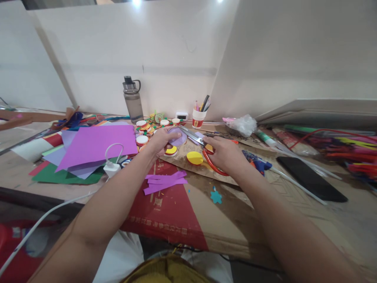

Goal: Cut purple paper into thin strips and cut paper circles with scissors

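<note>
My left hand [161, 142] pinches a round piece of pale purple paper [180, 137] above the middle of the table. Wrapped round the orange handles of a pair of scissors [196, 138] is my right hand [224, 151]. The scissor blades point left and reach the edge of the purple paper; whether they are cutting into it I cannot tell. Just below lies a yellow paper disc [194, 158]. Purple paper strips [165, 181] are spread on the cardboard, and a teal flower-shaped cutout [216, 197] lies to their right.
Stacked coloured paper [100, 145] and a white charger [112, 169] lie on the left. Behind stand a water bottle [133, 102] and a paper cup of pens [199, 118]. Several small round pieces [142, 140] sit near my left hand. A glue gun [256, 162] and a black phone [310, 179] lie right.
</note>
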Demonstrator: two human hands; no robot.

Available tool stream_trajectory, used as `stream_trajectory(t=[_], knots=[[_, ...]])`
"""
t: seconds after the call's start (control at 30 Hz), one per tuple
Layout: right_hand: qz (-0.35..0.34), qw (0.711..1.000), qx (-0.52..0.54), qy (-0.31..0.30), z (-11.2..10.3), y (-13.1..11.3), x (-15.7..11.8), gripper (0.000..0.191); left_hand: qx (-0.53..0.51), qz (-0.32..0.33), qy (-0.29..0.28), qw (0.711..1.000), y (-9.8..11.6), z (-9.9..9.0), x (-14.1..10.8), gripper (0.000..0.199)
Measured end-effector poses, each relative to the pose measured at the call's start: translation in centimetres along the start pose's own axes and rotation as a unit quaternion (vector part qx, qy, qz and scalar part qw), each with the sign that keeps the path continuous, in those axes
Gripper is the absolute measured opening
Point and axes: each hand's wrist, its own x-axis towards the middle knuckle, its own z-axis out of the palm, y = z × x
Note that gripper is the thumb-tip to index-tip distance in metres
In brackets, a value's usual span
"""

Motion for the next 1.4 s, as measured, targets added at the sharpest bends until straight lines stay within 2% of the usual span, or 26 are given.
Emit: stream_trajectory(t=[0.33, 0.67, 0.73, 0.8, 0.87, 0.9, 1.0, 1.07, 1.2, 1.4], knots=[[0.000, 0.999, -0.017, -0.034, -0.7, 0.0, 0.0, 0.045, 0.002, -0.019, -0.019, 1.000, 0.2, -0.7, 0.0, 0.036], [0.027, 1.000, -0.002, -0.002, -1.0, 0.7, -0.4, 0.048, -0.010, -0.009, -0.017, 1.000, -0.1, -0.5, 0.1, 0.037], [0.020, 0.999, 0.027, 0.005, -0.8, 0.9, -0.3, 0.047, -0.019, 0.001, -0.002, 1.000, -0.2, -0.5, 0.3, 0.036], [0.015, 0.994, 0.108, 0.029, -0.4, 0.9, -0.1, 0.042, -0.025, 0.027, 0.030, 0.999, -0.4, -0.5, 0.3, 0.034], [0.046, 0.964, 0.255, 0.065, 0.1, 0.5, 0.0, 0.037, -0.009, 0.080, 0.061, 0.995, -0.7, -0.3, 0.3, 0.032], [0.075, 0.933, 0.345, 0.077, 0.4, 0.1, 0.0, 0.036, 0.013, 0.114, 0.071, 0.991, -0.8, 0.0, 0.1, 0.030], [0.146, 0.795, 0.584, 0.074, 0.8, -1.5, -0.2, 0.038, 0.148, 0.199, 0.071, 0.966, -1.3, 1.0, -0.6, 0.023], [0.151, 0.738, 0.654, 0.062, 0.8, -2.6, -0.3, 0.035, 0.229, 0.238, 0.042, 0.943, -1.7, 1.7, -1.2, 0.018], [0.203, 0.695, 0.688, 0.061, 0.5, -3.6, -0.3, 0.037, 0.293, 0.279, 0.010, 0.914, -2.6, 2.3, -1.9, 0.024], [0.237, 0.669, 0.702, 0.058, 0.8, -3.8, -0.3, 0.040, 0.323, 0.322, 0.005, 0.890, -3.4, 2.3, -2.1, 0.028]])
